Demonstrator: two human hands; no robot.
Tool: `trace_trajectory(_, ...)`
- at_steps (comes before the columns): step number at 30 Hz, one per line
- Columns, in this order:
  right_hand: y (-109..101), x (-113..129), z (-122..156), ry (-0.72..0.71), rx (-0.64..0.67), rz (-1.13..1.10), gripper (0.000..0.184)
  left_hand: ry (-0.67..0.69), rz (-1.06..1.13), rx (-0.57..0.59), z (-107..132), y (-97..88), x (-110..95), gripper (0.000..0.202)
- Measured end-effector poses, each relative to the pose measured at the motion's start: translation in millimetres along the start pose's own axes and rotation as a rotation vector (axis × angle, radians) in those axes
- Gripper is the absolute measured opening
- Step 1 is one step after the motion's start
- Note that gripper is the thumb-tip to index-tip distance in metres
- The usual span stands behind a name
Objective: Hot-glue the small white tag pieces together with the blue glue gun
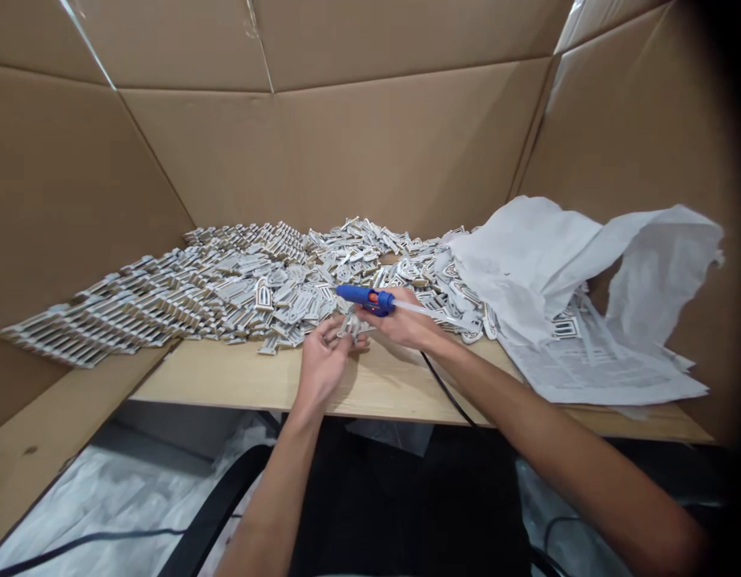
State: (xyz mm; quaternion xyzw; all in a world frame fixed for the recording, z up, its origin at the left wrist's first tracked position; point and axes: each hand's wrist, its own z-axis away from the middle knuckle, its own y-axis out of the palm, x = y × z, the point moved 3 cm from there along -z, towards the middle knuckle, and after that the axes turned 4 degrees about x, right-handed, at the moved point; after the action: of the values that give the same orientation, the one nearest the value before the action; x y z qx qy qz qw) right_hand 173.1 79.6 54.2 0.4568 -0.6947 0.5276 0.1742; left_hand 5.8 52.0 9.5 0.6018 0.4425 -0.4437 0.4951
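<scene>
The right hand (403, 324) is closed around a blue plastic hot glue gun (367, 299), with a clear glue stick (413, 308) protruding from its back and its nozzle pointing left. Just below the gun, the left hand (325, 361) pinches a small white-and-tan cutout piece (351, 326) in curled fingers. Both hands are at the near edge of a wide heap of white-faced, tan-edged cutouts (255, 292) on a pale plywood tabletop (286, 385). Crumpled white paper (556, 272) lies over the heap's right side, and tan cardboard walls (346, 144) rise far, left and right.
</scene>
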Motion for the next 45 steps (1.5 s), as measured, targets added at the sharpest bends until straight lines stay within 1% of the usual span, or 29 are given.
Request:
trace_trajectory(2,4,2,2,-0.054,-0.009,0.032,0.029,-0.016,0.037,0.006,3,-0.9,4,0.046)
trace_trajectory(5,6,5,5,-0.106,-0.042,0.056,0.030,-0.021,0.060,-0.023,4,-2.7,7,0.044)
trace_trajectory(12,11,10,10,-0.148,-0.081,0.049,0.027,-0.060,0.114,-0.059,6,-1.9,5,0.038)
trace_trajectory(15,13,12,12,-0.183,-0.066,0.033,0.025,-0.074,0.152,-0.058,7,-0.8,5,0.037)
trace_trajectory(17,13,10,12,-0.186,-0.069,0.007,0.023,-0.073,0.170,-0.046,8,-0.3,4,0.036)
trace_trajectory(21,13,5,11,-0.145,-0.082,-0.032,0.019,-0.077,0.186,-0.026,9,0.1,3,0.038)
trace_trajectory(23,14,5,11,-0.159,-0.071,-0.030,0.018,-0.077,0.190,-0.032,9,0.0,4,0.037)
trace_trajectory(29,15,11,12,-0.246,-0.060,0.026,0.024,-0.054,0.170,-0.041,7,0.1,7,0.037)
trace_trajectory(31,16,12,13,-0.295,-0.048,0.053,0.019,-0.038,0.161,-0.026,6,0.9,8,0.036)
trace_trajectory(33,17,14,14,-0.361,-0.042,0.084,0.010,-0.023,0.162,-0.022,5,1.8,9,0.033)
trace_trajectory(34,16,15,14,-0.388,-0.050,0.095,0.008,-0.017,0.169,-0.034,4,1.9,8,0.032)
trace_trajectory(35,14,16,14,-0.403,-0.069,0.100,0.011,-0.014,0.181,-0.054,4,1.8,8,0.031)
trace_trajectory(37,8,16,12,-0.390,-0.119,0.101,0.017,-0.020,0.220,-0.115,4,0.7,7,0.034)
trace_trajectory(39,3,14,9,-0.317,-0.127,0.108,0.024,-0.029,0.264,-0.155,5,-0.3,6,0.037)
trace_trajectory(42,-1,8,5,-0.182,-0.034,0.156,0.039,-0.024,0.326,-0.185,6,-2.0,5,0.039)
trace_trajectory(45,1,4,4,-0.127,0.101,0.179,0.045,0.019,0.358,-0.224,6,-4.2,5,0.036)
